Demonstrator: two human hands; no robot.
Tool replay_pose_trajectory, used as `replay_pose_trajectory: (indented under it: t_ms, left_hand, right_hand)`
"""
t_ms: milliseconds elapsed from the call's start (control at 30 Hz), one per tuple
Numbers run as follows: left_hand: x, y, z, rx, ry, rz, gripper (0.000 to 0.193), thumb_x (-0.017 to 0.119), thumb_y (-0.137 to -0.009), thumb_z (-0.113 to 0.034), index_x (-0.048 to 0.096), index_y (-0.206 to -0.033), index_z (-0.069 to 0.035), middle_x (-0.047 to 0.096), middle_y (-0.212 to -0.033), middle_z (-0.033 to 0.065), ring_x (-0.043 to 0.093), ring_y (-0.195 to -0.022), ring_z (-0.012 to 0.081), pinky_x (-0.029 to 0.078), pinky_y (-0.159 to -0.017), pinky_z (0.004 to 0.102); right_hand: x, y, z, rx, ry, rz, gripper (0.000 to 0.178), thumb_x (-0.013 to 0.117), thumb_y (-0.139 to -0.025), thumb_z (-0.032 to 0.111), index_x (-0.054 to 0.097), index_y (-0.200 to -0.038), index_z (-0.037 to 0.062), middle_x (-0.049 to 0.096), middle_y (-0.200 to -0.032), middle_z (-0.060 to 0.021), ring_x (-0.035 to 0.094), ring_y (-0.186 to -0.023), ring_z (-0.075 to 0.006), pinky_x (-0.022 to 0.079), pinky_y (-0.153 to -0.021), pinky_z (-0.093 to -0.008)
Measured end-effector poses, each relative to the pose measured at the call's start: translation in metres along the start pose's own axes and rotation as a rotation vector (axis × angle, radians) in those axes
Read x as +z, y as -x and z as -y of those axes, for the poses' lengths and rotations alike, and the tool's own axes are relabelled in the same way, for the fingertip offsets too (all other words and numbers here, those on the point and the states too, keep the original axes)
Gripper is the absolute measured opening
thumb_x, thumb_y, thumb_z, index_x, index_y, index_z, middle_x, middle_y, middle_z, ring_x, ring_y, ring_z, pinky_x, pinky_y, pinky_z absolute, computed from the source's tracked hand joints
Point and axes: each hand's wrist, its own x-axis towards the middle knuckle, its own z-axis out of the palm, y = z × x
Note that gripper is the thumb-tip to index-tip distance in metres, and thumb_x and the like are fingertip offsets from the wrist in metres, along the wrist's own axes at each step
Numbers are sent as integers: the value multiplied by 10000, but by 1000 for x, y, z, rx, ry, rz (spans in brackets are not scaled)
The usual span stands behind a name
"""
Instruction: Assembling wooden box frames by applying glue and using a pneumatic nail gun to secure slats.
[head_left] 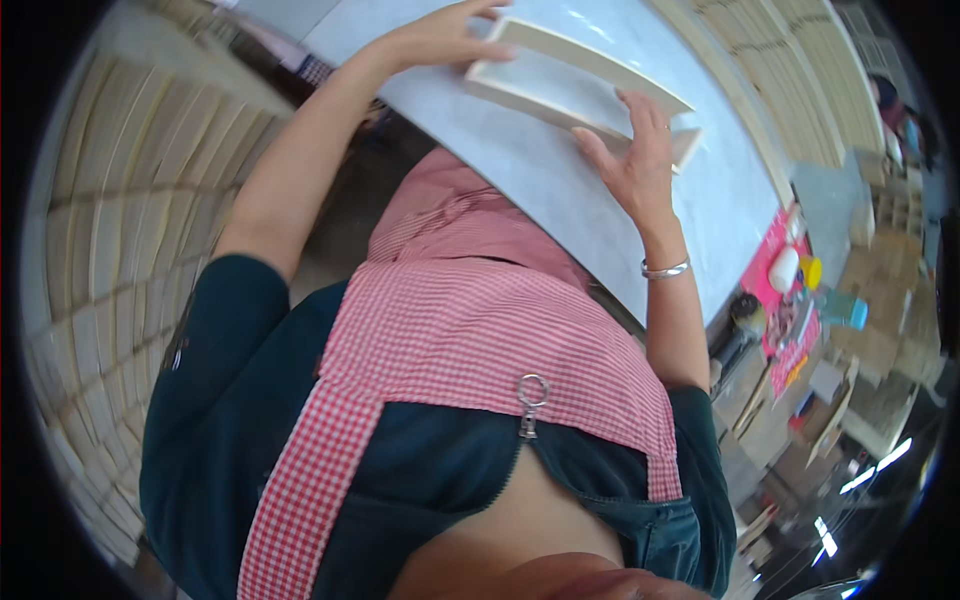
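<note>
A narrow rectangular frame of pale wooden strips (535, 112) stands on the bluish-white tabletop (420, 100), its pale interior showing between the long sides. At the frame's left end is my left hand (440, 38), with thumb and fingers apart and the thumb over the end piece. Over the right part of the frame reaches my right hand (645, 165), fingers spread, thumb stretched out beside the near long side. At the far right corner, the far side and the short end piece look slightly apart. Whether my right fingertips touch the wood cannot be made out.
Pale wooden strips are stacked along the table's far right side (790, 80). Tall stacks of similar strips (120, 230) fill the left. Beyond the table's right corner, a pink cloth (765, 255) carries a white bottle, a yellow item and a light-blue container (848, 310). Cardboard lies beyond.
</note>
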Motion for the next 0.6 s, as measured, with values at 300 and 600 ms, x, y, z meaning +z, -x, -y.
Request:
replay_pose_trajectory:
  t_ms: [300,600]
  left_hand:
    - [-2,3,0,-107,-7,264,1142,915,-656,-90,281,-1606,-101,648,-896,93,531,-740,131,457,-712,251]
    - [4,-6,10,-83,87,260,1173,892,-629,-10,258,-1613,-87,626,-941,83,493,-758,137,450,-730,252]
  right_hand:
    - [-49,58,-85,646,-382,110,1036,941,-645,219,411,-1509,9,554,-1391,-143,618,-1019,-271,542,-881,-362]
    - [-54,24,-99,631,-453,382,1090,921,-632,111,365,-1569,63,604,-1347,-138,590,-986,-232,532,-876,-331]
